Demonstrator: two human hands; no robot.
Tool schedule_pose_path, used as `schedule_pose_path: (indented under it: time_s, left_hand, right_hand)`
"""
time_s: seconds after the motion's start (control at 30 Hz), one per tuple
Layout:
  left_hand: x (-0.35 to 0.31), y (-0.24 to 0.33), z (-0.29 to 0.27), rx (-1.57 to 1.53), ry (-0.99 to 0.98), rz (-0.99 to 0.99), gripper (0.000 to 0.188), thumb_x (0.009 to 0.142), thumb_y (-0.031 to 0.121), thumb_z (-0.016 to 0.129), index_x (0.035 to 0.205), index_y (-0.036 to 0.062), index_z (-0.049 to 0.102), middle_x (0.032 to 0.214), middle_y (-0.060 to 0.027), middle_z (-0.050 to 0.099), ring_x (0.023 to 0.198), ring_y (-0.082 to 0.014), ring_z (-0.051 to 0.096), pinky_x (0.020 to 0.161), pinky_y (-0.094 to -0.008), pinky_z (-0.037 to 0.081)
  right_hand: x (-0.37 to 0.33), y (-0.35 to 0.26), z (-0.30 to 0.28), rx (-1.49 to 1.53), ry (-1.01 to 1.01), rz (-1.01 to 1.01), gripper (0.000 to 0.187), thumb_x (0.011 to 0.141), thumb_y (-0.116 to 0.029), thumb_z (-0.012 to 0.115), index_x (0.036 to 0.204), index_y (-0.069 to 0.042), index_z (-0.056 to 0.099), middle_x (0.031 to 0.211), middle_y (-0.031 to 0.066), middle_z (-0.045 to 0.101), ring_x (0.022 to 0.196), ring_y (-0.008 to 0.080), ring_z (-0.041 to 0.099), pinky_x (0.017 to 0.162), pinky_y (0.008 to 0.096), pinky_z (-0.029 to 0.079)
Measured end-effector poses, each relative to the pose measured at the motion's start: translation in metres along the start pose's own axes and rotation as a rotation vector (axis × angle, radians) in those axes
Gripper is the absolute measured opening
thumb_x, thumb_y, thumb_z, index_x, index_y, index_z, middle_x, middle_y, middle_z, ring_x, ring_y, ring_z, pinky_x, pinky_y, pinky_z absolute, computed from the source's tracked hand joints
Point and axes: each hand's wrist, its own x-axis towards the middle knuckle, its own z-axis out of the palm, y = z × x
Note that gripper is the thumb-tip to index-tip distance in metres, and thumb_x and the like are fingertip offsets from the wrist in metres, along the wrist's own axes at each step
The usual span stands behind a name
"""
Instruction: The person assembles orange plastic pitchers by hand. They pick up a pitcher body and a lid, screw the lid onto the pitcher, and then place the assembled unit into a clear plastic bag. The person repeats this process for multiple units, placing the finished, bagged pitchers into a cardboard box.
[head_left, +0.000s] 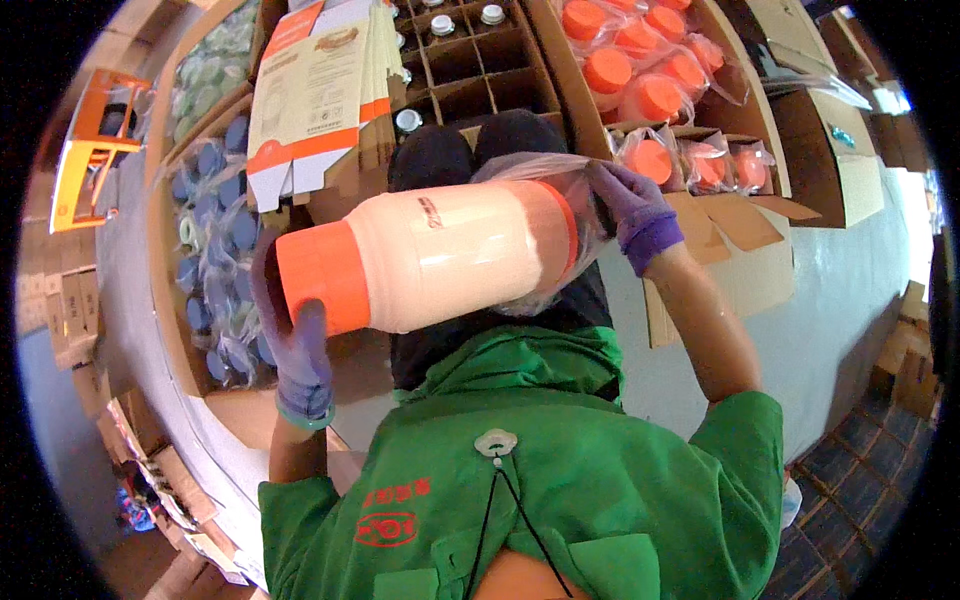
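Note:
A large cream vacuum flask (465,255) lies sideways above my lap, its orange cap (328,278) to the left and an orange base band to the right. My left hand (303,360), in a light purple glove, is closed around the cap, thumb on the near side. A clear plastic bag (535,168) covers the right end of the flask, bunched loosely. At the bag's edge, my right hand (636,208), in a purple glove, grips the film with its fingers together. The left part of the flask is outside the bag.
Blue-capped bottles in plastic fill a carton (215,245) on the left. Folded printed boxes (310,105) lean beside a divided carton (510,60) holding white-capped items. Bagged orange-capped flasks (640,70) stand in a carton at the right, its flap (725,250) spread.

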Motion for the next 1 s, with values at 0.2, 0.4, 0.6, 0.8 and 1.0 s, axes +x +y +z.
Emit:
schedule_pose_path:
  time_s: [0.2,0.4,0.6,0.8,1.0]
  left_hand:
    - [0.009,0.057,0.004,0.423,-0.361,0.593,0.087,0.061,0.029,0.082,0.133,0.0015,0.043,0.123,-0.0214,0.049,0.112,-0.0381,0.051,0.093,-0.0482,0.045]
    - [0.021,0.084,0.021,0.361,-0.808,1.219,0.041,0.076,0.030,0.067,0.115,0.0226,0.059,0.114,-0.0093,0.053,0.108,-0.0320,0.053,0.083,-0.0461,0.049]
    - [0.019,0.051,0.067,0.128,-1.279,1.062,0.031,0.078,0.027,0.059,0.108,0.0229,0.060,0.112,-0.0063,0.054,0.108,-0.0294,0.054,0.085,-0.0414,0.050]
    - [0.087,0.068,0.061,-0.157,-1.239,1.003,0.044,0.084,0.020,0.064,0.126,0.0114,0.054,0.129,-0.0115,0.054,0.122,-0.0297,0.050,0.099,-0.0415,0.046]
    - [0.198,-0.100,0.052,0.315,-0.622,0.391,0.075,0.071,0.024,0.075,0.137,0.0060,0.044,0.143,-0.0185,0.042,0.133,-0.0379,0.039,0.107,-0.0501,0.036]
  right_hand:
    - [-0.053,-0.065,0.056,-0.038,-0.366,-0.275,0.033,0.097,-0.023,0.053,0.118,-0.001,0.064,0.103,0.0031,0.065,0.097,0.0093,0.057,0.088,0.0254,0.045]
    - [0.009,-0.080,0.058,0.215,-0.101,-0.264,0.039,0.093,-0.031,0.058,0.116,0.000,0.065,0.102,0.0082,0.069,0.088,0.0147,0.064,0.080,0.0301,0.051]
    - [-0.011,-0.086,0.105,-0.565,-0.809,-0.826,0.027,0.092,-0.022,0.060,0.109,-0.004,0.069,0.094,0.0103,0.071,0.085,0.0151,0.066,0.075,0.0304,0.052]
    - [-0.014,-0.128,0.023,-0.215,-0.944,-0.285,0.028,0.089,-0.021,0.056,0.105,-0.003,0.069,0.092,0.0124,0.068,0.084,0.0246,0.066,0.078,0.0346,0.051]
    - [0.019,-0.016,0.020,-0.597,-0.702,-0.959,0.066,0.082,-0.056,0.059,0.119,-0.002,0.060,0.137,0.0263,0.043,0.129,0.0446,0.039,0.106,0.0548,0.029]
